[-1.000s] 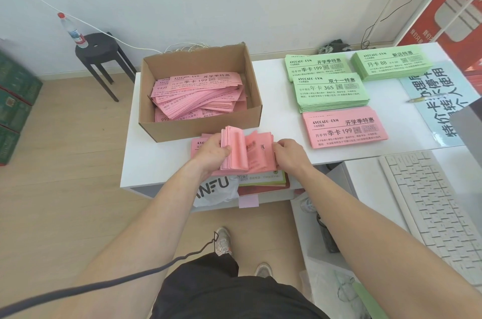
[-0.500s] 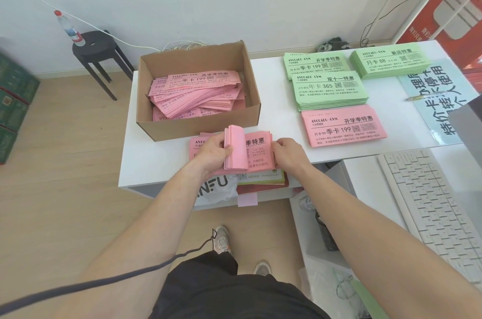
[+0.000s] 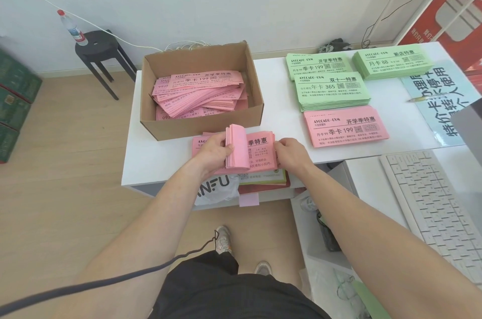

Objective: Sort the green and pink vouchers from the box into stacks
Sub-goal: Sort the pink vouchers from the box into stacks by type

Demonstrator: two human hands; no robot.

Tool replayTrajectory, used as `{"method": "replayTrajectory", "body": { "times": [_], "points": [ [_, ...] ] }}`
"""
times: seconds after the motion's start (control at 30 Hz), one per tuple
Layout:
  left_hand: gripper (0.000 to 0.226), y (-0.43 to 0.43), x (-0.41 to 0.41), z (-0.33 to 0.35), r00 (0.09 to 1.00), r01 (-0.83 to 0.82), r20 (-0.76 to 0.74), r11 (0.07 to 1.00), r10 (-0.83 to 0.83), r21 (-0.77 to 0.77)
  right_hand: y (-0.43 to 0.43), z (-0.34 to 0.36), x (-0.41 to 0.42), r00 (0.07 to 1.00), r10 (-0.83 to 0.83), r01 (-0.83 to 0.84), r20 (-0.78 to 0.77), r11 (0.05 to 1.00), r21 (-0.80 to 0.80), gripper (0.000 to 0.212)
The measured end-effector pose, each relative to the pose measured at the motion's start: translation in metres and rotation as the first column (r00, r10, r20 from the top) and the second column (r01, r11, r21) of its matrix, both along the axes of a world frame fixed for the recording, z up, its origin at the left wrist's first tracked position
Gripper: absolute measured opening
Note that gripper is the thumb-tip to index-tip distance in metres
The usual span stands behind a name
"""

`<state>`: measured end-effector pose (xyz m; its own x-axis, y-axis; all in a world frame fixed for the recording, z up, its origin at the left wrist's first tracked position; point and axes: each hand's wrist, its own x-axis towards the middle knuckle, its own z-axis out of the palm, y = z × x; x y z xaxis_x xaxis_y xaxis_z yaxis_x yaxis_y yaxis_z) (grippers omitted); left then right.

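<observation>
Flipping pink bundle at frame centre: left hand pinches bent sheets, right hand presses its edge. Three green stacks and one pink stack done upper right; box still holds many pink vouchers.

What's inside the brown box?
The cardboard box holds a messy pile of pink vouchers. No green ones show, but whatever lies under the pile is covered.

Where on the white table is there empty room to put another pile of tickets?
Bare table lies left of the hands, in front of the cardboard box, and between the box and the green stacks. The right side is crowded with green stacks, the pink stack and a blue sign.
</observation>
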<state>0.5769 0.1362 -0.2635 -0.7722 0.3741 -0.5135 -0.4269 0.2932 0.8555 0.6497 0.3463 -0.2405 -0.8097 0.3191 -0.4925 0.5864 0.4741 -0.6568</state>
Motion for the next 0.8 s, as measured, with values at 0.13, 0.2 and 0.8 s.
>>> {"method": "replayTrajectory", "body": {
  "times": [0.13,0.2,0.8],
  "points": [
    [0.038,0.001,0.003,0.007,1.000,-0.005,0.022,1.000,0.005,0.014,-0.001,-0.002,-0.001,1.000,0.000,0.000,-0.001,1.000,0.001,0.035],
    [0.037,0.002,0.005,0.012,1.000,-0.009,0.026,1.000,0.009,0.021,-0.001,-0.003,-0.001,1.000,-0.003,0.004,-0.008,1.000,0.007,0.033],
    [0.041,0.003,0.010,0.028,0.995,-0.011,0.101,0.999,0.005,0.052,-0.001,-0.005,0.000,1.000,-0.005,0.005,-0.013,1.000,0.023,0.029]
  ]
}}
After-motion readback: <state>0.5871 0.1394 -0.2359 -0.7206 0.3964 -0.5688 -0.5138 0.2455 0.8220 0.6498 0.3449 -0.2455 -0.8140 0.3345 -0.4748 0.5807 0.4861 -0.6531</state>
